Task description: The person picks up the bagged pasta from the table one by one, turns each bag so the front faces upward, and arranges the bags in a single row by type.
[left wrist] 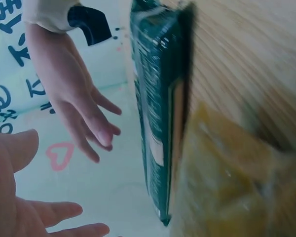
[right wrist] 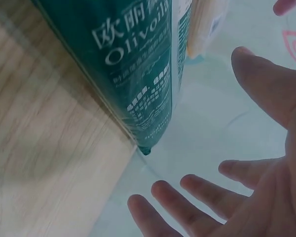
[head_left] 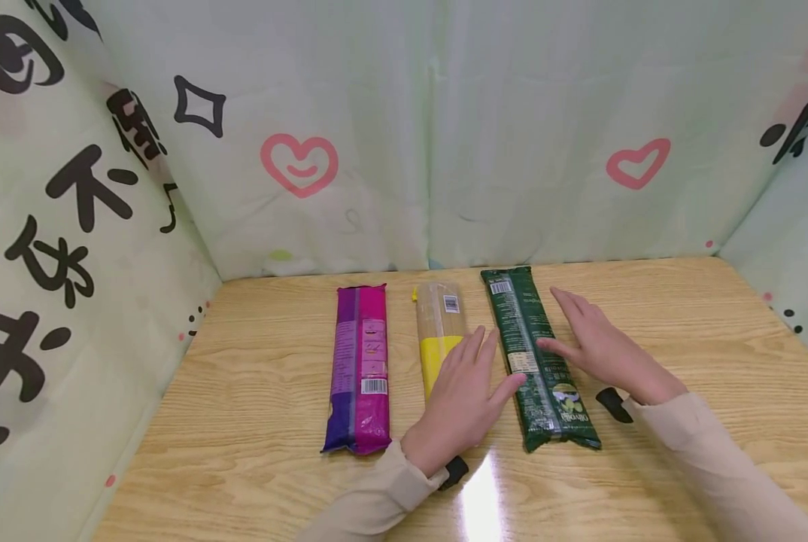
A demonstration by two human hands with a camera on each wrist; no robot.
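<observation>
Three long packets lie side by side on the wooden table. The middle one is a yellow packet [head_left: 438, 316] with a clear part showing pale, straight contents like dried noodles. My left hand [head_left: 461, 391] hovers over its near part with straight, spread fingers and hides that end. To its right lies a dark green packet [head_left: 536, 354], slightly slanted; its Olivoila lettering shows in the right wrist view. Over that packet's right edge is my right hand [head_left: 603, 346], fingers extended and thumb apart, holding nothing. At the left lies a purple and magenta packet [head_left: 359, 369], away from both hands.
The wooden table [head_left: 262, 376] ends at a pale curtain [head_left: 512, 150] with hearts and drawings. More printed cloth [head_left: 38, 226] stands along the left side, and another panel on the right. Dark bands sit at both wrists.
</observation>
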